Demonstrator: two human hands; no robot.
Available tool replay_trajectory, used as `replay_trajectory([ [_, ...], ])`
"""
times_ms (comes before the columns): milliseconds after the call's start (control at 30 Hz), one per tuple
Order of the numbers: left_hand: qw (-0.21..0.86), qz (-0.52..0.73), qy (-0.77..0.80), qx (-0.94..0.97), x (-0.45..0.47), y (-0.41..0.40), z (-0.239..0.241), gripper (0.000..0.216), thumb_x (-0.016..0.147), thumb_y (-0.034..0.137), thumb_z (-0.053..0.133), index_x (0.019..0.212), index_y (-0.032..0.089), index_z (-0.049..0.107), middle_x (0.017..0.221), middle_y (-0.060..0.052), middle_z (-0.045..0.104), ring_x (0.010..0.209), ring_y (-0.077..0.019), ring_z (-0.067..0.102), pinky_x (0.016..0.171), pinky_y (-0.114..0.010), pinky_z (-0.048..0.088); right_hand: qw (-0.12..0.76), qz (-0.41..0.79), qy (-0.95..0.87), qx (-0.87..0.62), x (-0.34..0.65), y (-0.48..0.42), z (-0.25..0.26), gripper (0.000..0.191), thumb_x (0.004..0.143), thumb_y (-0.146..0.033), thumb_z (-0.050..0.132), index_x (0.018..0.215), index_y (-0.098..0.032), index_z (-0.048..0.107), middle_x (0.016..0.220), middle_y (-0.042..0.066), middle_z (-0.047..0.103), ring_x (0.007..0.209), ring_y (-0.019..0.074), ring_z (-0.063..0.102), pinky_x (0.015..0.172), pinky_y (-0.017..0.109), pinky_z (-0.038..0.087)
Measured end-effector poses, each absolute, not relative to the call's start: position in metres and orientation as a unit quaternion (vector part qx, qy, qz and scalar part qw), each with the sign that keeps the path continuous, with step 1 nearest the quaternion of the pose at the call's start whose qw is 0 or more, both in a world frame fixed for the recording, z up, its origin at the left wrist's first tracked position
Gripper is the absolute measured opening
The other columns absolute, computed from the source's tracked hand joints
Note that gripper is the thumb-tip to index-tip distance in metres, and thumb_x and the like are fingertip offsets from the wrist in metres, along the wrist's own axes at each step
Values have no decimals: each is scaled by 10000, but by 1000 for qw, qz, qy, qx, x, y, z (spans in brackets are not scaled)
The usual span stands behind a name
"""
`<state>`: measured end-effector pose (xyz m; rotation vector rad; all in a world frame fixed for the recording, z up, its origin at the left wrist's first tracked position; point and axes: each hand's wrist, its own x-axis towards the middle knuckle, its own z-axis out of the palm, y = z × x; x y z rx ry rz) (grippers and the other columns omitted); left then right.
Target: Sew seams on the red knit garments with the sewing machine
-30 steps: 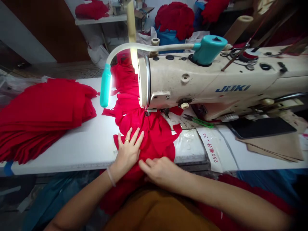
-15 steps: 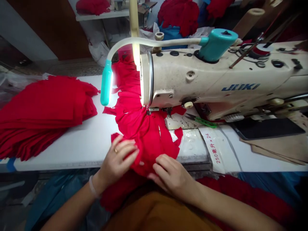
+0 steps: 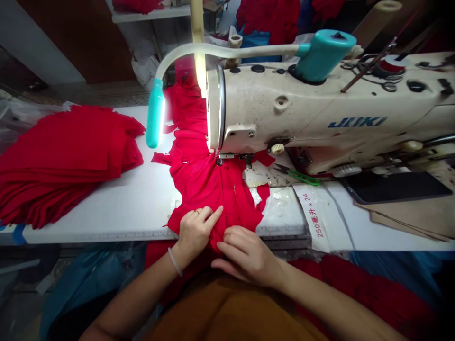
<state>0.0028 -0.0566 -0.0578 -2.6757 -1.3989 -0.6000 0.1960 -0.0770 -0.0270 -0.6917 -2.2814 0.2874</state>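
A piece of red fabric runs from the table's near edge up under the needle of a cream sewing machine. My left hand rests on the fabric's near edge, fingers curled and pinching it, index finger pointing right. Just beside it my right hand grips the same edge with its fingers bent over the cloth. The two hands nearly touch.
A stack of red fabric pieces lies at the table's left. A teal gooseneck lamp shines beside the needle. Green snips, a dark phone and cardboard sit to the right. More red cloth is piled behind.
My left hand went from lying flat on the fabric to curling and pinching its near edge. My right hand shifted slightly and the cloth was gathered nearer the table edge.
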Motion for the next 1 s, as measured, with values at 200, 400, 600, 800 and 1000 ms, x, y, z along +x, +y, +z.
replay_trajectory([
  [200,-98,-318,-417,-846,-9,-50,-23,358,997,74,415,1281,143,622,944,-65,647,844,-134,620,733,-241,500,314,14,-895,-317,222,-55,-51,212,925,-135,577,1111,-81,662,1062,162,709,1035,247,649,853,394,539],
  [400,-24,-205,-374,-904,-4,-62,-26,405,969,33,327,1166,108,673,704,-16,583,565,-123,536,504,-220,433,297,-20,-904,-308,228,-61,-65,241,925,-148,593,1145,-111,686,1133,146,720,1079,244,646,878,400,519],
  [600,-15,-195,-387,-901,-1,-66,-38,416,954,26,347,1238,127,635,743,-20,599,602,-126,564,548,-219,457,306,-25,-901,-307,230,-61,-67,219,931,-158,594,1120,-103,690,1131,140,726,1072,237,650,879,388,529],
  [800,-21,-127,-403,-906,0,-65,-41,400,961,58,379,1254,172,627,940,-64,645,637,-114,602,523,-187,461,304,39,-901,-308,232,-55,-59,276,929,-159,570,1184,-112,663,1108,144,719,1042,240,654,854,404,548],
  [1000,-16,-21,-414,-910,7,-56,-35,456,858,38,456,1253,204,610,1476,-178,507,693,-181,700,508,-260,524,278,67,-899,-332,227,-1,-45,369,938,-135,469,1273,-117,623,1215,145,672,1163,256,594,1007,447,517],
])
